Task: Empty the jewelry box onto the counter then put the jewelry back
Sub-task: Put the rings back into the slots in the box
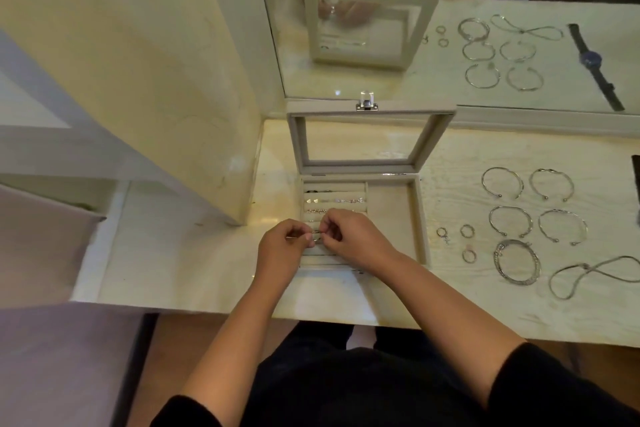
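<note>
- Standing open on the pale counter [346, 302]: one cream jewelry box [420, 218], its glass-windowed lid [370, 142] upright at the far side, metal clasp [366, 104] at the top edge.
- Box interior: ring-roll section on the left holding several small pieces in its far rows; right compartment [391, 215] bare.
- Left hand [282, 248]: over the near rows of the ring section, fingers curled, thumb and forefinger pinching one end of a small silver ring [317, 236].
- Right hand [349, 236]: just beside the left, fingertips meeting it, pinching the same ring from the other side.
- Counter, right of the box, well apart from it:
  - four open cuff bangles [502, 182] in two rows;
  - one twisted round bracelet [517, 262] nearer the front edge;
  - three small rings [467, 230], between box and bangles;
  - one silver chain necklace [588, 274], looped, near right;
  - dark item at the right frame edge, mostly cut off, type cannot be told.
- Mirror [450, 45] at the far side: reflects the lid, the bangles and a dark wristwatch [592, 61].
- Cream cabinet panel [156, 62]: left of the box.
</note>
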`<state>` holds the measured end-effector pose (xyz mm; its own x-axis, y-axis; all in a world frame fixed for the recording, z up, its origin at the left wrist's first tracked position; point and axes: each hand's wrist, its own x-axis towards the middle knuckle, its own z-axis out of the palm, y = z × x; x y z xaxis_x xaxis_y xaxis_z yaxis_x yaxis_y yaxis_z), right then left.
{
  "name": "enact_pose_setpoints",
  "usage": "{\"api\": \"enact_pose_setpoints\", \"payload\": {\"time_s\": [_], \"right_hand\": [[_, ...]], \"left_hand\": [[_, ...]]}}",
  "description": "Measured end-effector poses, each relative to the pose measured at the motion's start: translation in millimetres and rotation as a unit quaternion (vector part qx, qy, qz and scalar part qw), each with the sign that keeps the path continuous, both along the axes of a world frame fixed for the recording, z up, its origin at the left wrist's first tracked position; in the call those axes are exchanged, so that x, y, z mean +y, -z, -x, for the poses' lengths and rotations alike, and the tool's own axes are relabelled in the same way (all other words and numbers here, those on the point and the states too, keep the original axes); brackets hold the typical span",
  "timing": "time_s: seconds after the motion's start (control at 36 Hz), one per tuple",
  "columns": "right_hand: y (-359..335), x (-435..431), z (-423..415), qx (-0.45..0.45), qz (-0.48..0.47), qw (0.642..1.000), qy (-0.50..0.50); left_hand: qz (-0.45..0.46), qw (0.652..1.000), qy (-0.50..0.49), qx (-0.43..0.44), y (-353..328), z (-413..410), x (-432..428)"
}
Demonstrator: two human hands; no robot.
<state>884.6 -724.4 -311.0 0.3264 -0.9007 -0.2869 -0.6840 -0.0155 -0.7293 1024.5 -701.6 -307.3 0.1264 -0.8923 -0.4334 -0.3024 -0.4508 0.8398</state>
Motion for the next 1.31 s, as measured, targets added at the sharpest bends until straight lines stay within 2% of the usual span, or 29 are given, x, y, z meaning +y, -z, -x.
{"api": "enact_pose_setpoints", "payload": {"time_s": [0.31, 0.58, 0.89, 1.31], "right_hand": [[6.3, -3.5, -8.2, 0.041, 0.015, 0.998, 0.033], [7.8, -4.4, -9.2, 0.073, 0.049, 0.996, -0.020], [9.3, -6.9, -7.2, 0.038, 0.020, 0.999, 0.007], [11.9, -9.6, -15.1, 0.067, 0.020, 0.997, 0.027]], "left_hand": [[0.017, 0.999, -0.035, -0.015, 6.8, -6.8, -8.1], [-0.061, 0.996, -0.064, -0.001, 20.1, -7.2, -11.1], [-0.122, 0.989, -0.069, 0.045, 25.9, -9.6, -15.0], [-0.108, 0.993, -0.055, 0.011, 25.5, -8.4, -15.7]]}}
